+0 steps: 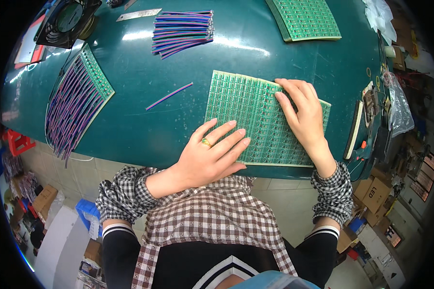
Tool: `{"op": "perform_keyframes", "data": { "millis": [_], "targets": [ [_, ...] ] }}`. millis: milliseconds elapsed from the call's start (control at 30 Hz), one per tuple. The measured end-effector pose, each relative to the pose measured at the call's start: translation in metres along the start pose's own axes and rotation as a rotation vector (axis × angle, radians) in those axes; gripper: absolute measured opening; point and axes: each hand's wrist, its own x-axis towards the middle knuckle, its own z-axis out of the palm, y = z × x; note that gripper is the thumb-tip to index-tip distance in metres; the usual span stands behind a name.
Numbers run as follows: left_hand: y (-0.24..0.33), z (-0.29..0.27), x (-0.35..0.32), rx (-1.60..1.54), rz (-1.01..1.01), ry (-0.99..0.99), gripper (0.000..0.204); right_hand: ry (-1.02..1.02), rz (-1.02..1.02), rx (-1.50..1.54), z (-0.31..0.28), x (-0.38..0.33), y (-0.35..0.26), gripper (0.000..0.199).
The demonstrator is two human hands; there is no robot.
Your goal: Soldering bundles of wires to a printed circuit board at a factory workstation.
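Green circuit board panel point(263, 118) is the thing you've got under both hands, lying flat on the dark teal table point(144, 91) right at the near edge, just in front of your checked shirt. Your left hand point(212, 154) rests open on the panel's near left corner, fingers spread and pressing flat, nothing gripped, and there's a gold ring point(206, 142) on one finger. Your right hand point(304, 115) is flat too, palm down on the panel's right side with the fingertips reaching to its far edge, so it's pushing down rather than holding anything. Just left of the panel, a single loose ribbon wire point(169, 96) in purple and blue lies on the table by itself, not touching the board. Further out past that, up and to the left of the panel, sits a bundle of the same striped wires point(182, 30), stacked pretty neatly. Way over to the left of the panel there's another board point(95, 72) with a whole row of those wires already hanging off it, trailing over the table edge. Beyond the panel on the far side, slightly right, you've got a stack of green boards point(305, 18). Far left corner past everything has a small black fan point(66, 20). Off the panel's right edge, a cluttered tool stand point(371, 120) and a clear plastic bag point(399, 108) crowd the table's end.
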Motion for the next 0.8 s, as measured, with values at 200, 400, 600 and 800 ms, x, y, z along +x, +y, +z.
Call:
{"op": "perform_keyframes", "data": {
  "millis": [200, 400, 600, 800],
  "targets": [
    [-0.001, -0.001, 0.001, -0.004, 0.017, 0.003, 0.058, 0.013, -0.012, -0.016, 0.000, -0.002, 0.002, 0.027],
    [-0.001, 0.000, 0.001, 0.018, 0.029, 0.011, 0.057, 0.019, -0.015, 0.008, -0.001, -0.003, 0.005, 0.029],
    [-0.001, 0.001, 0.001, 0.025, 0.033, 0.013, 0.056, 0.014, -0.042, 0.014, -0.001, -0.003, 0.010, 0.028],
    [-0.001, 0.002, -0.001, 0.023, 0.009, 0.007, 0.059, 0.030, -0.092, -0.165, -0.012, -0.011, -0.008, 0.043]
  ]
}}
